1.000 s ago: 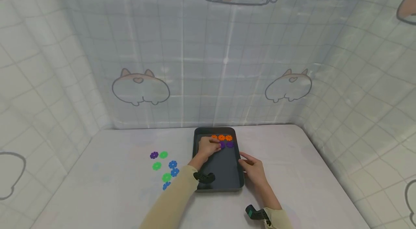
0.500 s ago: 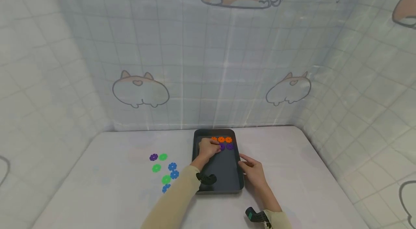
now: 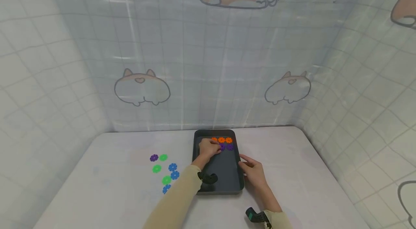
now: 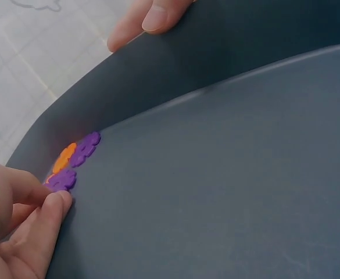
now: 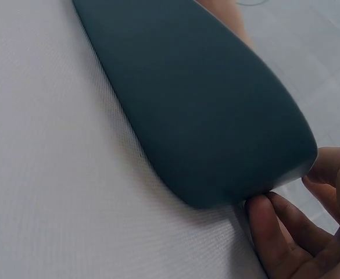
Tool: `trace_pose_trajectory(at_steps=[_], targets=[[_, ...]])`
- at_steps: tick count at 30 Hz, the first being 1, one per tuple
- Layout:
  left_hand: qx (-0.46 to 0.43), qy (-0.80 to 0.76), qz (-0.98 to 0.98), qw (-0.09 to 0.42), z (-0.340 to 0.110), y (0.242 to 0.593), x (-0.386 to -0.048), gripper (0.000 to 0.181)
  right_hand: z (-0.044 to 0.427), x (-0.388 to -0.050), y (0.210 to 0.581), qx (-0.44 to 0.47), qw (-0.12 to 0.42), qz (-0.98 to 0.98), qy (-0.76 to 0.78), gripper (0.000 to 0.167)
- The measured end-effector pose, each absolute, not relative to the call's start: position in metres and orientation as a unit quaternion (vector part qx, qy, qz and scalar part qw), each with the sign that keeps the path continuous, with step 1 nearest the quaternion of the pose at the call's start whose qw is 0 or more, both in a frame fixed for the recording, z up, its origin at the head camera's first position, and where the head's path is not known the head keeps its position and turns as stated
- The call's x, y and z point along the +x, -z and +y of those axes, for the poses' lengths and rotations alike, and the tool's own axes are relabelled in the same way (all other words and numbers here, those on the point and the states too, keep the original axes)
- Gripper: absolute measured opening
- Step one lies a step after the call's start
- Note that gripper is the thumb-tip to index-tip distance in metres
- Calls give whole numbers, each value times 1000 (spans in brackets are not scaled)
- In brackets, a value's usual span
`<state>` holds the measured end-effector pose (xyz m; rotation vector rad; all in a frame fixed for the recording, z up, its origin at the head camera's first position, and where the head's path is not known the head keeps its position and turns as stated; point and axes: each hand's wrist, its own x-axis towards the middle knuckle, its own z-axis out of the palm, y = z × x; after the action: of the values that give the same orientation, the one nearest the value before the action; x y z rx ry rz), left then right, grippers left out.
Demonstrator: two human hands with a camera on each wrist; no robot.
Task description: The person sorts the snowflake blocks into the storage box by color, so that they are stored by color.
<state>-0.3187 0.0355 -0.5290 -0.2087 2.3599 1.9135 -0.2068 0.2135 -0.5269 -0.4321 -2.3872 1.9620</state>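
A dark grey tray point(image 3: 224, 178) lies lengthwise before me. At its far end are orange flower-shaped discs point(image 3: 229, 140) in a row, with purple flower-shaped discs point(image 3: 230, 147) just in front of them. My left hand point(image 3: 208, 148) reaches into the tray; its thumb and fingertips pinch the inner purple flower-shaped disc point(image 4: 61, 179) in the left wrist view. Part of that row is hidden behind this hand. My right hand point(image 3: 255, 175) grips the tray's right wall, its fingers point(image 5: 268, 226) against the outside and rim.
Left of the tray, loose flower-shaped discs lie on the white tabletop point(image 3: 113, 185): one purple disc point(image 3: 154, 158), several green discs point(image 3: 156, 168) and blue discs point(image 3: 174, 175). My left sleeve point(image 3: 177, 200) partly overlaps this side. A patterned curtain point(image 3: 208, 106) stands behind the table.
The left hand stays at the same purple disc, with hardly any movement. The right hand keeps its place at the tray wall. The head view has shifted slightly.
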Motion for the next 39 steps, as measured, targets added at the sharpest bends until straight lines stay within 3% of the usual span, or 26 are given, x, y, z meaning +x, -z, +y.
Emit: trace_pose_trajectory(at_steps=[39], targets=[[-68,-623,778,47,32,521,-317,7,210,-210,528,-129,21,-770,-625,37]])
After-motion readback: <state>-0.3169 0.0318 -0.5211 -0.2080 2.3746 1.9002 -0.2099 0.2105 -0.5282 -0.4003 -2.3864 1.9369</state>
